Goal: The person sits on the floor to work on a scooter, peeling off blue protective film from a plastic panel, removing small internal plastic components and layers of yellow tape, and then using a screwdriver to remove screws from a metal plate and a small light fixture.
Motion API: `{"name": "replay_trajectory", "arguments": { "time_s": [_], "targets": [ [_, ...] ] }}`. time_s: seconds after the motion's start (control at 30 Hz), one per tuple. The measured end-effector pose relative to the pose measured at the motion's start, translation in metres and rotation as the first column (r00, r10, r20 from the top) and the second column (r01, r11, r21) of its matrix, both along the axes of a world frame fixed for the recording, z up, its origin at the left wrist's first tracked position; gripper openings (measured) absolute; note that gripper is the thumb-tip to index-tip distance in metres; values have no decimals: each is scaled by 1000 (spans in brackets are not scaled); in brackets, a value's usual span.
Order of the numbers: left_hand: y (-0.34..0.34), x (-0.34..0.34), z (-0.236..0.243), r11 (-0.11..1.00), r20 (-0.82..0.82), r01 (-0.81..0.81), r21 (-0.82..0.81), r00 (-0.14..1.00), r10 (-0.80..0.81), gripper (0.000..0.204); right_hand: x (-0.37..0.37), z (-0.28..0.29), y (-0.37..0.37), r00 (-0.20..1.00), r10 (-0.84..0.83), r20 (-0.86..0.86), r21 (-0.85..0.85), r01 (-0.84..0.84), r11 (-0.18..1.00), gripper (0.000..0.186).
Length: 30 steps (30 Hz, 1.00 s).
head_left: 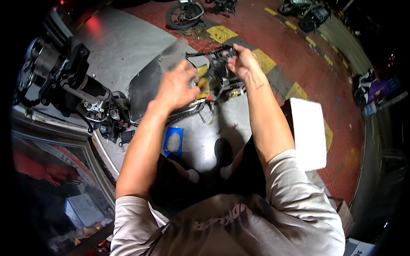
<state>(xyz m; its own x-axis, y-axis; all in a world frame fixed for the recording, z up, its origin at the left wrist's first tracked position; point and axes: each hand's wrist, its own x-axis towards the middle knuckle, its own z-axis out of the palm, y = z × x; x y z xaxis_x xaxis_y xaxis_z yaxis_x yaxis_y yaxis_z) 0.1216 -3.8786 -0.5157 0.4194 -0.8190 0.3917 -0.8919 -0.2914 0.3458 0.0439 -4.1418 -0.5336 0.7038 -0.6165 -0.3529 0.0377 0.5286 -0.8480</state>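
Observation:
A partly stripped motorcycle stands in front of me, its dark body [147, 85] to the left and its bare black rear frame [218, 66] to the right. My left hand [179, 85] is over the middle of it, smeared by motion, with fingers curled. From its top sticks a greyish flat piece [173, 57], too blurred to name. At the rear end, my right hand [244, 63] has its thumb and fingers bent round a black part of the frame. Yellow pieces [203, 81] show between the hands, inside the frame.
On the grey floor near my feet lies a blue tray [166, 147]. A white box [309, 132] stands by my right arm. The motorcycle's handlebar [81, 96] is at the left, above a glass-fronted case [55, 170]. Another motorcycle's wheel [181, 16] is at the far side.

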Motion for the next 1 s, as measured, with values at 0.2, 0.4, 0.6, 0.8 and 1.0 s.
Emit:
{"name": "replay_trajectory", "arguments": {
  "time_s": [0.2,0.4,0.6,0.8,1.0],
  "targets": [
    [41,19,41,956,-62,136,-262,986,-157,20,28,-32,43,961,-159,228,252,99,963,33],
    [50,13,48,953,-232,42,-301,966,-115,18,72,-56,145,987,125,100,269,-148,952,41],
    [20,-1,12,981,4,66,-184,998,-67,25,34,-55,122,846,404,-348,-350,-517,781,19],
    [-21,-23,-53,972,-7,49,230,999,-49,34,-54,18,33,983,-34,181,-85,50,995,25],
    [-39,-23,-82,974,-14,-21,225,1000,25,34,-100,18,20,973,140,-186,-603,-226,765,26]
  ]
}}
